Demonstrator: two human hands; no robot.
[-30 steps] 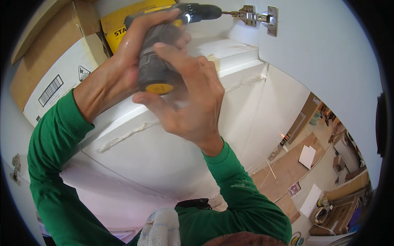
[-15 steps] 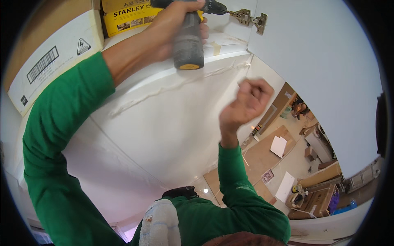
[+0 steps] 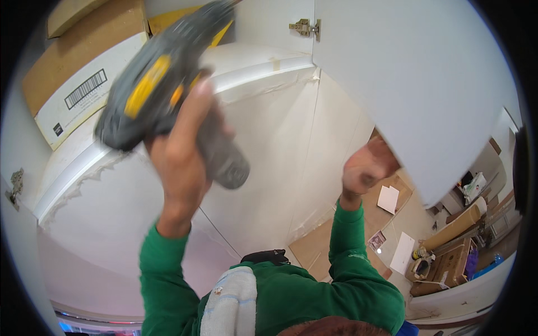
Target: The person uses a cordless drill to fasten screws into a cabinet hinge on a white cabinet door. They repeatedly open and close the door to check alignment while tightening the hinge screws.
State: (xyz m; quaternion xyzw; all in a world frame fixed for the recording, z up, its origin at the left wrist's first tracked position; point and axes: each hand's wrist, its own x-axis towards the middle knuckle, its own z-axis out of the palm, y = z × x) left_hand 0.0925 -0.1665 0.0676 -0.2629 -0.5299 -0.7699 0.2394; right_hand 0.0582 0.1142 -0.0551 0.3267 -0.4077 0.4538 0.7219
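Observation:
My left hand (image 3: 179, 159) is wrapped round the grip of a black and yellow cordless drill (image 3: 147, 89), blurred by motion and held up close in front of the cabinet. Its front end points up and away, its bit not clear to see. My right hand (image 3: 364, 171) is at the lower edge of the white cabinet door (image 3: 414, 84); its fingers are partly hidden behind that edge and smeared, so their grip is unclear. At the door's far left edge, a metal hinge (image 3: 305, 28) joins it to the cabinet wall.
On the cabinet shelf (image 3: 252, 73) stand a brown and white cardboard box (image 3: 78, 92) and a yellow case (image 3: 168, 21) behind the drill. Another hinge (image 3: 15, 187) sits at the far left. Down on the floor lie cardboard sheets (image 3: 316, 241) and a brown box (image 3: 443, 269).
The drill has come away from the hinge, back and to the left in my left hand. My right hand has moved right to the door edge, and the door has swung somewhat.

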